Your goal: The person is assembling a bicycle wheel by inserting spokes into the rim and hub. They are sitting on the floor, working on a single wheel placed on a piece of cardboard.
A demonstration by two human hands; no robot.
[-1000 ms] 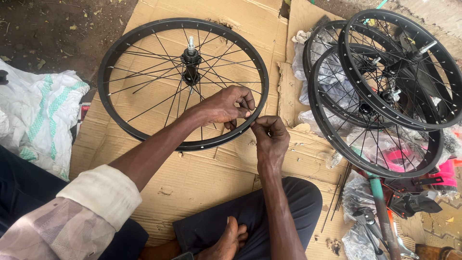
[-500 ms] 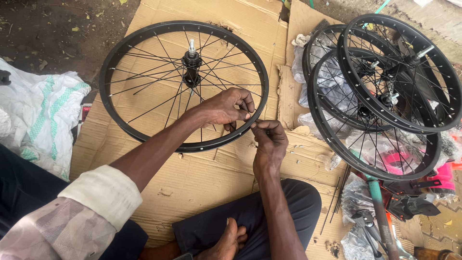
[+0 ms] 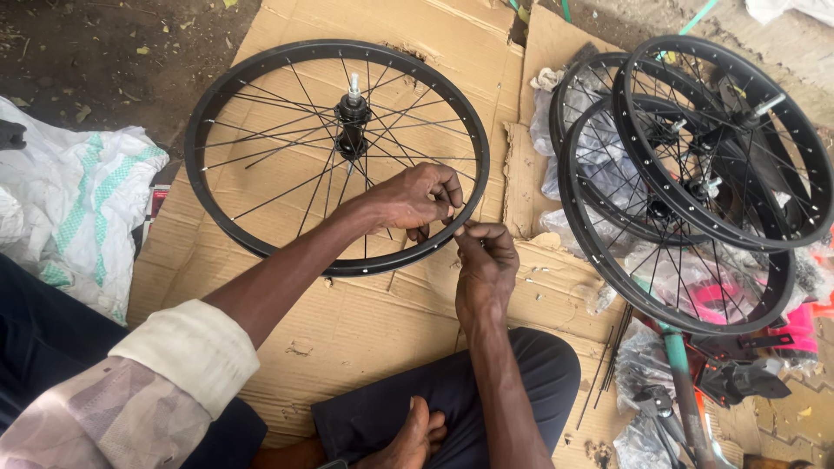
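Wheel point(image 3: 261, 113) flat on cardboard point(image 3: 365, 330), near rim at hands. Left hand point(image 3: 415, 198) – fingers pinched at spoke end by rim; right hand point(image 3: 485, 260) fingers together beside it. Step looks like spoke fitting; next needs steady twist. Three more wheels point(image 3: 695, 226) stacked right – four total.

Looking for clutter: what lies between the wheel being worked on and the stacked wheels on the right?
In the head view, only bare cardboard separates the wheel from the stacked wheels.
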